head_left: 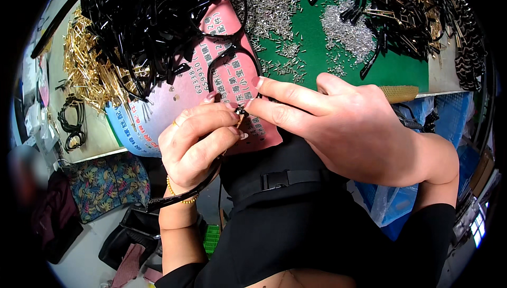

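A black eyeglass frame [236,49] is between my two hands, low over the pink printed sheet [187,90]. My left hand [198,140] is closed, pinching the frame near a small hinge joint, with gold metal showing just below the fingertips. From under that hand a black temple arm [177,198] runs down past the wrist. My right hand [348,124] reaches in with two fingers stretched forward, their tips at the rim and joint; its thumb and other fingers are largely hidden. Another black frame [244,5] lies just beyond.
A tall heap of black temple arms [142,19] stands at far left beside gold metal strips [84,58]. Small silver pins [272,11] and a second silver pile [348,29] cover parts of the green mat [311,71]. More black and gold parts [406,13] lie far right.
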The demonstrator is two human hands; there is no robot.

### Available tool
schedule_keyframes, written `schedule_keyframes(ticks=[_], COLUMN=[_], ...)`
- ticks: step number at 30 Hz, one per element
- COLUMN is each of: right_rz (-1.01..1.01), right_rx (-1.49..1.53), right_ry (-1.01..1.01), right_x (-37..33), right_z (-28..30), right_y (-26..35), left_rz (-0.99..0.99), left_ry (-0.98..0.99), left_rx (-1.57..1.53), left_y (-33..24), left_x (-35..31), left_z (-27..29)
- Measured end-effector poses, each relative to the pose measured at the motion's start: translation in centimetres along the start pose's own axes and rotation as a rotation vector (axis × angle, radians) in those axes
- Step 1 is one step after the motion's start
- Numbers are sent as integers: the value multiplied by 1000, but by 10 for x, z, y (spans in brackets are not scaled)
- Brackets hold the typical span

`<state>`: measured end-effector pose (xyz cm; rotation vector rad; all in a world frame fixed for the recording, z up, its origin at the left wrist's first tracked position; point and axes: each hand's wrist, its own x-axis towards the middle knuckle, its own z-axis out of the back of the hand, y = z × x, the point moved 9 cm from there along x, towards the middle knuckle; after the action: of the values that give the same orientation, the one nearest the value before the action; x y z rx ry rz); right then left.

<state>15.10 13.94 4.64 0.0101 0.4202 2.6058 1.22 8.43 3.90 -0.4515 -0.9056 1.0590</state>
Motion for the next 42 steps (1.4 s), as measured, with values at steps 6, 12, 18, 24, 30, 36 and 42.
schedule_keyframes(ticks=[6,12,18,24,30,36,42], right_rz=[-5,-13,-13,-20,-6,-2,28], right_rx=[43,78,78,64,38,-3,-174], right_ry=[5,27,81,57,61,66,-117], right_x=[1,1,2,1,2,5,6], right_z=[2,-1,-1,-3,-2,-2,2], right_y=[-1,-3,-3,-4,-3,0,9], left_rz=[-8,-27,-31,85,173,120,119], left_ry=[-7,42,24,96,62,-11,-52], left_rx=[20,47,117,33,-33,42,-2], left_y=[-1,-4,-12,3,9,5,5], left_x=[0,3,4,11,9,3,-11], left_z=[1,1,-2,-1,-1,-2,1])
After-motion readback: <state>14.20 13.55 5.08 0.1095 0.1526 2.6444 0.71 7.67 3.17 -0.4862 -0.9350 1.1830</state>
